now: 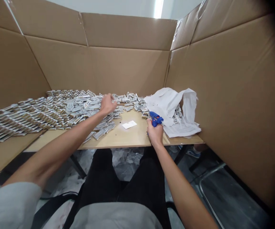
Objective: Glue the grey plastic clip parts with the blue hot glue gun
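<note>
My left hand (107,103) reaches forward into a heap of small silvery metal clips (80,106) on the wooden table (118,138); its fingers curl down onto the pieces, and what they grip is hidden. My right hand (154,132) rests near the table's front edge, closed round a blue-handled tool (155,118) that points up and left. A small white card (129,124) lies flat between the two hands.
Rows of stacked clips (15,119) cover the table's left side. Crumpled white paper or plastic sheeting (173,109) lies at the right with more clips under it. Tall cardboard walls (223,95) enclose the table on three sides. My legs and a chair frame (206,187) are below.
</note>
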Demonstrator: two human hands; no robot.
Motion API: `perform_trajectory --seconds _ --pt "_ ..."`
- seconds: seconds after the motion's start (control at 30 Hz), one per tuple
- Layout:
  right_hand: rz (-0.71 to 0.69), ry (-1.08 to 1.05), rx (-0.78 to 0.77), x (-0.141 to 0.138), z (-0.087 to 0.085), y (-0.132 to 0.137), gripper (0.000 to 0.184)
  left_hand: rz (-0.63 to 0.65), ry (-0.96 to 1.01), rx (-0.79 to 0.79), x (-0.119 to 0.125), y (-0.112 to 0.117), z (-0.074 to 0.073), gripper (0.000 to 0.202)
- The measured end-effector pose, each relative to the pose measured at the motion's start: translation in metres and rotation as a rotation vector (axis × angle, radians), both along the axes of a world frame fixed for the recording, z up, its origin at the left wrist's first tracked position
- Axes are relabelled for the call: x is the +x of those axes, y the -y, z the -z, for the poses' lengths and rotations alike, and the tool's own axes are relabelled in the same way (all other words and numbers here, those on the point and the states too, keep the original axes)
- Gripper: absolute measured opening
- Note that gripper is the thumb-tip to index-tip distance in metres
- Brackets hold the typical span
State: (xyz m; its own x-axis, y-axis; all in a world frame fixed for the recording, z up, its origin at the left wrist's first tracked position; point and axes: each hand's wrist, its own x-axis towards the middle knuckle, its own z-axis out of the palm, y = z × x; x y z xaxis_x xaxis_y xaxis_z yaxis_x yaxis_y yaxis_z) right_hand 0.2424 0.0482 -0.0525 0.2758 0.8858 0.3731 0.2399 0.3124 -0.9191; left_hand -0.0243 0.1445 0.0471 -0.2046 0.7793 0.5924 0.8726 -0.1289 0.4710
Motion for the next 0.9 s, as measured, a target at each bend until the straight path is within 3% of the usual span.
perform_trajectory --seconds 0.1,0.23,0.4,0.57,0.77,0.9 --pt "0.248 0.244 0.043 0.006 -0.002 -0.001 0.033 0.195 -0.305 -0.246 0.03 -0.005 0.017 0.026" --pt "0.289 0.434 0.084 0.021 -0.008 -0.004 0.032 0.256 -0.456 -0.421 0.058 -0.02 0.031 0.035" --pt "0.025 0.455 -0.031 0.028 -0.021 0.001 0.023 0.256 -0.448 -0.488 0.072 -0.045 0.04 0.052" --pt "-0.317 0.555 0.082 0.0 -0.02 0.013 0.02 0.232 -0.453 -0.498 0.076 -0.055 0.046 0.061" --pt "-0.49 0.649 0.189 -0.018 -0.007 0.017 0.023 0.263 -0.537 -0.461 0.074 -0.05 0.053 0.034" --pt "-0.488 0.688 0.125 -0.015 -0.012 0.018 0.022 0.259 -0.541 -0.401 0.071 -0.047 0.058 0.047"
